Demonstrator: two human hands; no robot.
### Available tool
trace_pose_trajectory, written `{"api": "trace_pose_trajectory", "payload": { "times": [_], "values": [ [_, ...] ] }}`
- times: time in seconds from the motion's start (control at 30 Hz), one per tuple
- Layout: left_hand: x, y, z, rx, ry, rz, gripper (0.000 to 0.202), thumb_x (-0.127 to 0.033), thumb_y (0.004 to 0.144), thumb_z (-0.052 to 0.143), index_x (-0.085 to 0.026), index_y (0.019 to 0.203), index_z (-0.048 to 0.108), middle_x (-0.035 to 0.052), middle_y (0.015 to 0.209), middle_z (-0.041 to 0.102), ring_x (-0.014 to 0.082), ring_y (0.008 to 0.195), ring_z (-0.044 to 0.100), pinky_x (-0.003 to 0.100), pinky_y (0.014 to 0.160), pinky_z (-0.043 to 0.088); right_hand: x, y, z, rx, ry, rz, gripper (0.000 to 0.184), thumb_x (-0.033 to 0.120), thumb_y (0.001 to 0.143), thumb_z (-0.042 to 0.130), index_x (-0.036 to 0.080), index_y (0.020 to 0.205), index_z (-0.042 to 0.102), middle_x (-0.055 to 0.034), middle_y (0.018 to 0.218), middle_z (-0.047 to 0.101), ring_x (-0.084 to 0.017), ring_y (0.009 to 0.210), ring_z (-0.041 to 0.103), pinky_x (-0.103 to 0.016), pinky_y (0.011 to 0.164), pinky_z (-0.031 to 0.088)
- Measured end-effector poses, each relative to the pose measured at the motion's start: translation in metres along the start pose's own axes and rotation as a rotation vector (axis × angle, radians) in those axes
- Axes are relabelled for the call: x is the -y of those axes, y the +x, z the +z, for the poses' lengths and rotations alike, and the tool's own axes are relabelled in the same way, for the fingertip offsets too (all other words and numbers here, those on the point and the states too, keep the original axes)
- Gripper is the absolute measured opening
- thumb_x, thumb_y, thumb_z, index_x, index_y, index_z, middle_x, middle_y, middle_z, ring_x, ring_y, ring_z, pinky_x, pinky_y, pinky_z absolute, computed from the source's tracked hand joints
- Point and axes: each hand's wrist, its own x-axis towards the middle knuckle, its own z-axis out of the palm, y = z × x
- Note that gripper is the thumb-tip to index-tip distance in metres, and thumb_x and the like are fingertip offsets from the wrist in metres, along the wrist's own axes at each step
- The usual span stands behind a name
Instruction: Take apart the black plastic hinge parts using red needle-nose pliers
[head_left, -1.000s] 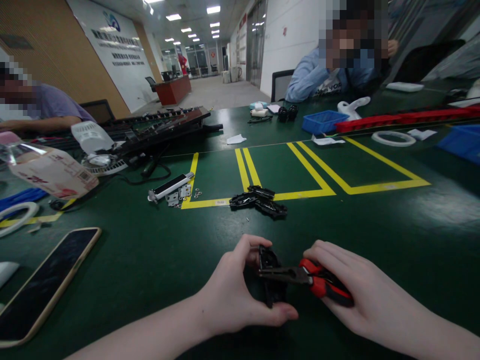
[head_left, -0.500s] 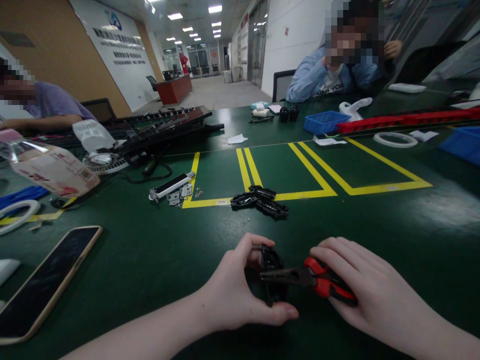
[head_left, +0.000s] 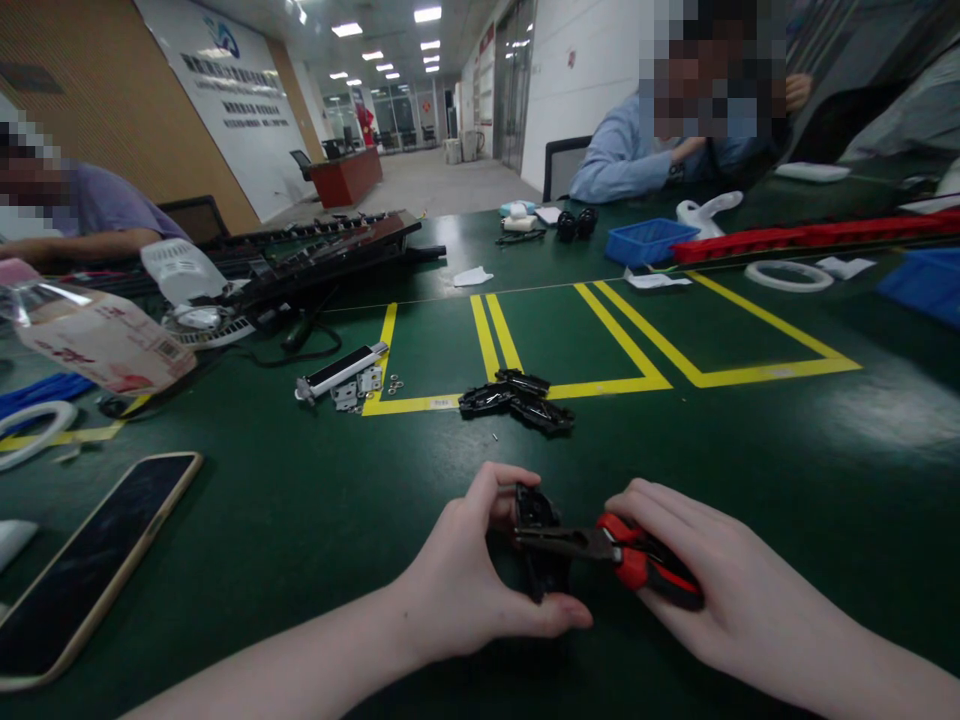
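Observation:
Low in the middle of the view, my left hand (head_left: 469,580) pinches a small black plastic part (head_left: 538,545) upright on the green table (head_left: 787,470), thumb below and fingers curled over its top. My right hand (head_left: 712,580) is wrapped round the red-and-black handles of pliers (head_left: 622,560). The dark jaws of the pliers reach left onto the black part. A pile of similar black plastic parts (head_left: 517,400) lies a little farther back on the yellow tape line.
A phone (head_left: 90,565) lies face up at the near left. A metal strip with small brackets and screws (head_left: 345,375) sits left of the pile. Farther back are a dark keyboard-like assembly (head_left: 315,255), blue bins (head_left: 649,243), a red rail (head_left: 810,238), and two seated people.
Both hands stay on the part and the pliers, shifting only slightly. The person at the far right has lowered an arm from the face.

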Motion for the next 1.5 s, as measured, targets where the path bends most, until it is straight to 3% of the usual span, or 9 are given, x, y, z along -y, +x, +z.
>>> {"api": "trace_pose_trajectory", "payload": {
  "times": [0.13, 0.47, 0.7, 0.87, 0.97, 1.23, 1.5],
  "values": [
    [-0.002, 0.001, 0.000, 0.015, -0.033, 0.002, 0.074, -0.024, 0.068, 0.092, -0.023, 0.126, 0.046, 0.0033, 0.107, 0.074, 0.0225, 0.098, 0.072, 0.035, 0.087, 0.052, -0.002, -0.001, 0.002, 0.002, 0.016, 0.038, 0.030, 0.018, 0.077, 0.059, 0.026, 0.106, 0.063, -0.0065, 0.096, 0.072, -0.024, 0.089, 0.071, -0.037, 0.075, 0.060],
    [-0.001, 0.001, -0.001, 0.043, -0.064, -0.033, 0.071, -0.024, 0.068, 0.091, -0.022, 0.124, 0.047, 0.0050, 0.105, 0.074, 0.0231, 0.096, 0.070, 0.038, 0.088, 0.051, -0.007, -0.006, 0.003, -0.082, -0.177, -0.061, 0.043, 0.019, 0.075, 0.059, 0.024, 0.118, 0.062, -0.0105, 0.109, 0.072, -0.029, 0.100, 0.071, -0.046, 0.086, 0.060],
    [-0.002, 0.001, -0.001, 0.044, -0.048, -0.026, 0.070, -0.024, 0.070, 0.090, -0.021, 0.125, 0.047, 0.0053, 0.107, 0.074, 0.0238, 0.097, 0.070, 0.039, 0.089, 0.051, -0.010, -0.006, 0.005, -0.079, -0.171, -0.065, 0.043, 0.018, 0.075, 0.058, 0.025, 0.118, 0.061, -0.0108, 0.108, 0.071, -0.028, 0.099, 0.071, -0.044, 0.084, 0.060],
    [0.000, 0.001, -0.001, 0.039, -0.054, -0.006, 0.075, -0.029, 0.066, 0.095, -0.023, 0.125, 0.048, 0.0031, 0.107, 0.074, 0.0224, 0.098, 0.071, 0.036, 0.088, 0.051, -0.006, -0.002, 0.005, -0.003, -0.017, -0.033, 0.033, 0.020, 0.077, 0.059, 0.026, 0.109, 0.062, -0.0072, 0.097, 0.071, -0.024, 0.087, 0.070, -0.037, 0.072, 0.059],
    [0.001, 0.001, -0.001, 0.036, -0.046, 0.005, 0.076, -0.030, 0.066, 0.095, -0.024, 0.125, 0.047, 0.0027, 0.107, 0.074, 0.0229, 0.100, 0.071, 0.036, 0.088, 0.051, -0.003, -0.001, 0.004, 0.024, 0.041, 0.052, 0.029, 0.020, 0.078, 0.059, 0.026, 0.106, 0.063, -0.0070, 0.096, 0.071, -0.024, 0.090, 0.070, -0.036, 0.073, 0.058],
    [-0.001, 0.001, -0.002, 0.042, -0.014, 0.015, 0.072, -0.024, 0.069, 0.092, -0.023, 0.125, 0.047, 0.0030, 0.107, 0.074, 0.0229, 0.099, 0.070, 0.036, 0.086, 0.051, 0.004, 0.001, 0.000, 0.032, 0.071, 0.080, 0.027, 0.019, 0.078, 0.058, 0.026, 0.103, 0.063, -0.0061, 0.095, 0.071, -0.023, 0.089, 0.069, -0.038, 0.076, 0.058],
    [-0.005, 0.000, -0.003, 0.054, -0.033, -0.027, 0.073, -0.026, 0.067, 0.092, -0.021, 0.125, 0.049, 0.0052, 0.103, 0.075, 0.0240, 0.093, 0.070, 0.039, 0.087, 0.050, -0.006, -0.004, 0.007, -0.008, -0.022, -0.013, 0.036, 0.021, 0.076, 0.060, 0.027, 0.111, 0.064, -0.0083, 0.101, 0.072, -0.026, 0.093, 0.071, -0.040, 0.078, 0.059]
  ]
}}
